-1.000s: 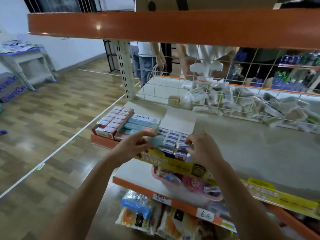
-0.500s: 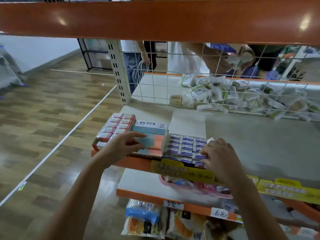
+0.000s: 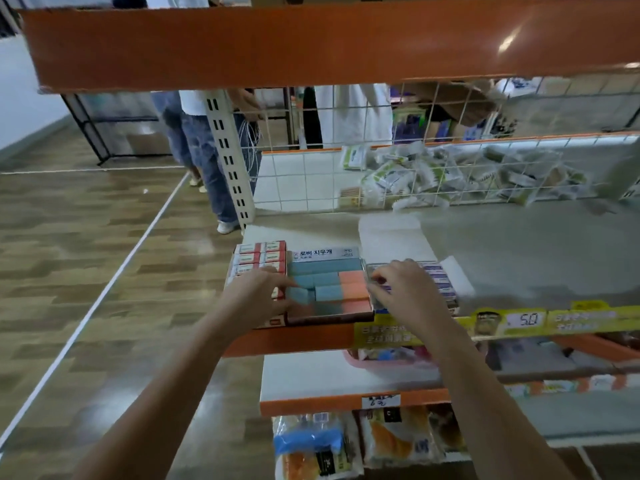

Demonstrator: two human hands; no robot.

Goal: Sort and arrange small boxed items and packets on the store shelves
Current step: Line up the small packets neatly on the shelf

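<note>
Three open display cartons stand side by side at the left end of the grey shelf [image 3: 519,258]. The left carton [image 3: 259,256] holds red-and-white small boxes. Teal and orange erasers fill the middle carton [image 3: 346,289]. Blue-and-white small boxes sit in the right carton [image 3: 441,282], its white lid flap standing open behind. My left hand [image 3: 256,299] pinches a teal eraser [image 3: 299,295] at the front left corner of the middle carton. My right hand [image 3: 405,292] lies over the right carton, fingers curled round its left edge.
An orange upper shelf [image 3: 311,43] hangs close overhead. A wire mesh [image 3: 311,174] backs the shelf, with loose packets [image 3: 433,178] and people behind it. A yellow price strip [image 3: 519,322] runs along the front edge. Below are a pink basket [image 3: 381,363] and bagged bread [image 3: 318,445].
My left hand has carried the teal eraser down into the middle carton's front left corner. My right hand has slid left to the right carton's left edge. The view has moved closer.
</note>
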